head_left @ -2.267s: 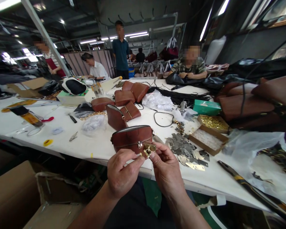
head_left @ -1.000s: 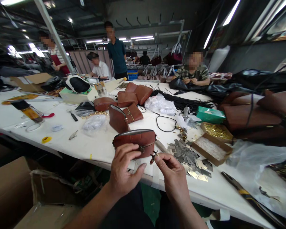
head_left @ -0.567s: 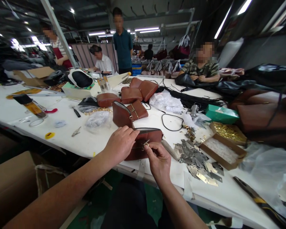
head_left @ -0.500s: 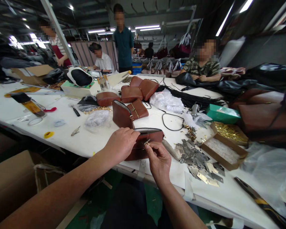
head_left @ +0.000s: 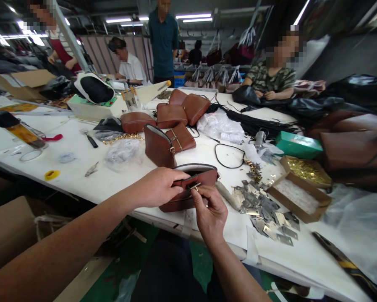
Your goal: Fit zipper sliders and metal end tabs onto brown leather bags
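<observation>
In the head view, a small brown leather handbag (head_left: 209, 178) stands at the table's near edge with its mouth open. My left hand (head_left: 158, 188) grips the bag's upper wall at the left, its thumb on the outer face and the other fingers at the opening. Between the thumb and fingertips of my right hand (head_left: 211, 212) is a small gold-coloured metal clasp piece (head_left: 195, 186), held at the bag's front. Whether the clasp touches the leather, I cannot tell. Behind this bag, another brown handbag (head_left: 158, 147) with its flap open lies on the table.
Flat metal plates (head_left: 264, 205) are heaped to the right, near cardboard trays (head_left: 297, 199) of small parts. Clear plastic bags (head_left: 124, 153), more brown leather pieces (head_left: 171, 115) and black cords (head_left: 254, 121) lie farther back. A co-worker (head_left: 272, 77) sits across the table.
The view has tilted down slightly. My left hand has shifted so its thumb shows against the bag's front. My right hand still pinches the clasp piece at the bag.
</observation>
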A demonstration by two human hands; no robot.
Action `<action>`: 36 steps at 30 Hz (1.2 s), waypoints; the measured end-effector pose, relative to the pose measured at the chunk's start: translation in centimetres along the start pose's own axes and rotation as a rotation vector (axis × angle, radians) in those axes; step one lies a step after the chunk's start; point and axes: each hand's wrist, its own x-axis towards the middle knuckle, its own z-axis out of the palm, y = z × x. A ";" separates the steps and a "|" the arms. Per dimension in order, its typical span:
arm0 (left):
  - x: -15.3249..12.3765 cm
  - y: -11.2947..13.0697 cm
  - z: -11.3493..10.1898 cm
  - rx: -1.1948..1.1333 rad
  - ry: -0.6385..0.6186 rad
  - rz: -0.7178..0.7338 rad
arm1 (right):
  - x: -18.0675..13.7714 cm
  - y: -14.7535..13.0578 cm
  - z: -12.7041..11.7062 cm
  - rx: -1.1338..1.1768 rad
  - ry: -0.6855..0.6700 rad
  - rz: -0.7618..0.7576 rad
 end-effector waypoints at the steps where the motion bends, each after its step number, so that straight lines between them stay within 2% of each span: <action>1: 0.0 -0.2 0.0 -0.032 -0.009 0.000 | -0.1 -0.1 0.0 0.007 -0.008 0.000; 8: 0.5 -1.3 -0.3 -0.138 -0.039 -0.002 | -0.7 -0.2 0.2 0.032 -0.009 0.026; 15: 0.3 -1.1 0.1 -0.146 -0.060 -0.011 | -0.1 -0.7 -0.2 0.020 0.025 -0.020; 25: 0.3 -0.9 0.6 -0.067 -0.030 0.025 | 0.6 -1.2 -0.9 -0.021 -0.060 -0.032; 28: 0.3 -1.1 1.0 -0.024 0.060 0.029 | 0.4 -1.2 -1.4 0.033 -0.053 -0.020; 31: 0.4 -1.7 1.4 0.000 0.192 0.126 | 0.1 -1.3 -2.0 0.146 -0.097 0.043; 34: 0.4 -2.4 1.6 0.015 0.196 0.287 | 0.0 -1.4 -2.4 0.269 -0.183 0.159; 36: 0.3 -2.7 1.7 0.015 0.188 0.339 | 0.2 -1.3 -2.5 0.332 -0.219 0.215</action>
